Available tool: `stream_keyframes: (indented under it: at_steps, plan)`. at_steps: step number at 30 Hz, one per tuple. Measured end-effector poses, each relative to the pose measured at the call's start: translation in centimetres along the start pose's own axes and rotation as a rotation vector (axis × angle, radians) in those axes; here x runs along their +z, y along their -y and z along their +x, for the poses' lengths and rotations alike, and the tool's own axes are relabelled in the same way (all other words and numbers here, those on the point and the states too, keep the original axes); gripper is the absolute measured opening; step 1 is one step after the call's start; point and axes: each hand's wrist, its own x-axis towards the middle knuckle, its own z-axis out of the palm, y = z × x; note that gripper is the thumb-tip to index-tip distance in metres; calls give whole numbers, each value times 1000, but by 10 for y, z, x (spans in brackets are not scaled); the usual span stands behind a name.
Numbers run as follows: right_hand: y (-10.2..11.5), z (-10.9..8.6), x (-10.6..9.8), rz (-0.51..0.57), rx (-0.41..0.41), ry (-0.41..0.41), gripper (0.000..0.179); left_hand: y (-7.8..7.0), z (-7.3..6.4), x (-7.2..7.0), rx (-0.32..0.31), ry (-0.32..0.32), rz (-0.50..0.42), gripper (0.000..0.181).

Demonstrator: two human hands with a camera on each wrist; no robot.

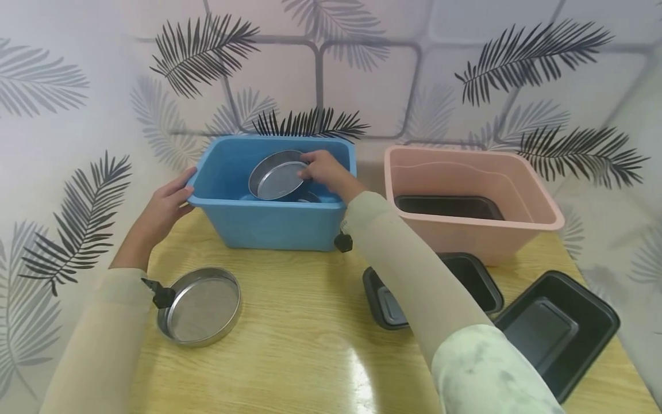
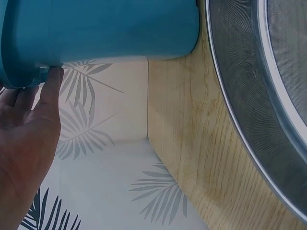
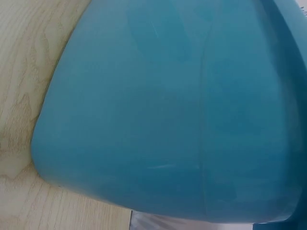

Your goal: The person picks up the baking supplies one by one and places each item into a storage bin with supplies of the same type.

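My right hand [image 1: 327, 170] pinches the rim of a round metal cake pan [image 1: 281, 179], tilted inside the blue plastic bin [image 1: 269, 227]. Under that pan, part of another metal piece [image 1: 309, 196] shows, mostly hidden. At the bin's left end, my left hand [image 1: 168, 201] holds the rim, and the left wrist view has its fingers [image 2: 50, 91] against the lip. A second round cake pan [image 1: 204, 307] lies on the table below my left wrist. The right wrist view is filled by the bin's outer wall [image 3: 158, 120]; the right hand is out of that view.
To the right stands a pink bin [image 1: 465, 230] with a dark pan [image 1: 447, 207] inside. Two dark rectangular pans, one [image 1: 473, 276] partly behind my right forearm and another [image 1: 564, 328] farther right, lie on the wooden table [image 1: 289, 322]. A patterned wall [image 1: 362, 86] rises behind.
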Motion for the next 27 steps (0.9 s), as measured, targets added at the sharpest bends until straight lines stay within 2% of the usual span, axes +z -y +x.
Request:
stream_keyframes:
  at_steps: [9, 20, 23, 27]
  plan:
    - [-1, 0, 0, -84, 7, 12, 59, 0, 2, -3, -16, -6, 24, 62]
    - [2, 0, 5, -266, 54, 7, 57, 1, 0, -3, -15, -14, 44, 62]
    - [2, 0, 4, -318, 39, 3, 60, -1, -1, -2, -13, -11, 41, 62]
    - [2, -1, 1, -367, -25, 8, 65, -1, -1, -1, -21, -11, 45, 62]
